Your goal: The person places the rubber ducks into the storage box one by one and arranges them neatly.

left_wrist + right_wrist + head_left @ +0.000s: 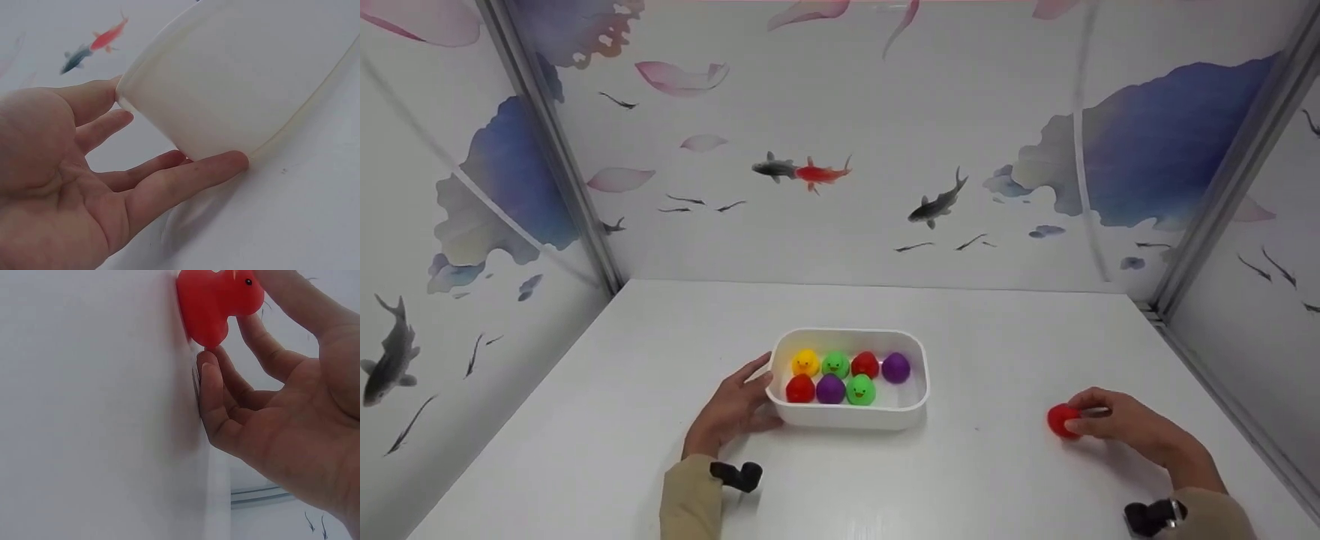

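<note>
A white plastic bin (pixel 851 416) stands on the table and contains several small toy ducks in yellow, green, red and purple. My left hand (pixel 731 405) rests against its left end, and in the left wrist view the nearly straight fingers (pixel 191 177) touch the rim and the outer wall. Off to the right of the bin, my right hand (pixel 1132 424) pinches a red toy duck (pixel 1062 421) between thumb and fingers, at the tabletop. The duck's eye shows in the right wrist view, where the top of the red duck (pixel 205 306) is cut off.
In the bin's back row are a yellow duck (pixel 805 363), a green duck (pixel 835 364), a red one and a purple one (pixel 896 367). A white table (pixel 660 337) lies beneath, bounded by printed panels (pixel 840 240) at the back and both sides.
</note>
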`<control>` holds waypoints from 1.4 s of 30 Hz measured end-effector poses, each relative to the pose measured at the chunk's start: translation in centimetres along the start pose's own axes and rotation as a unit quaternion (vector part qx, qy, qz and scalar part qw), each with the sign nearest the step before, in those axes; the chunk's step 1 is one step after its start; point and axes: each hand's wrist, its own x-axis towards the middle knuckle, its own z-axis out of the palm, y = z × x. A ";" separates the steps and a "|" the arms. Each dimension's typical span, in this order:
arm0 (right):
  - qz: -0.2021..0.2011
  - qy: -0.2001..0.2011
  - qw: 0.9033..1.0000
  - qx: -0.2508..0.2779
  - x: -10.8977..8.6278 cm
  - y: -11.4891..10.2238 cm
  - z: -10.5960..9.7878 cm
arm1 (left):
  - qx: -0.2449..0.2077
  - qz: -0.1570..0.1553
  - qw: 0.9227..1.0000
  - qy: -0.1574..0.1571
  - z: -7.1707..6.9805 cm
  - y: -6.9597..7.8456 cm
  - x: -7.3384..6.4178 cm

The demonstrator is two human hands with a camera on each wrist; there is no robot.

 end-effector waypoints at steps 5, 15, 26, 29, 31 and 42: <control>0.001 0.003 1.000 -0.004 0.2 -0.3 0.3 | 0.002 0.005 1.000 0.003 0.0 -0.2 -0.1; -0.043 0.051 0.998 -0.009 0.1 -2.8 0.8 | 0.007 -0.001 1.000 0.009 -0.1 -0.1 -0.3; -0.066 0.100 0.993 -0.012 -0.6 -6.6 2.3 | 0.013 -0.003 1.000 0.009 -0.1 -0.4 -0.6; -0.074 0.100 0.992 -0.007 -0.8 -7.6 2.9 | 0.006 0.000 1.000 0.005 -0.1 -0.6 -0.5; -0.079 0.099 0.992 -0.001 -1.0 -8.3 3.3 | 0.003 0.005 1.000 0.001 0.0 -0.7 -0.4; -0.116 0.111 0.987 -0.004 -0.6 -11.5 6.0 | 0.010 0.009 1.000 0.000 0.0 -0.5 -0.2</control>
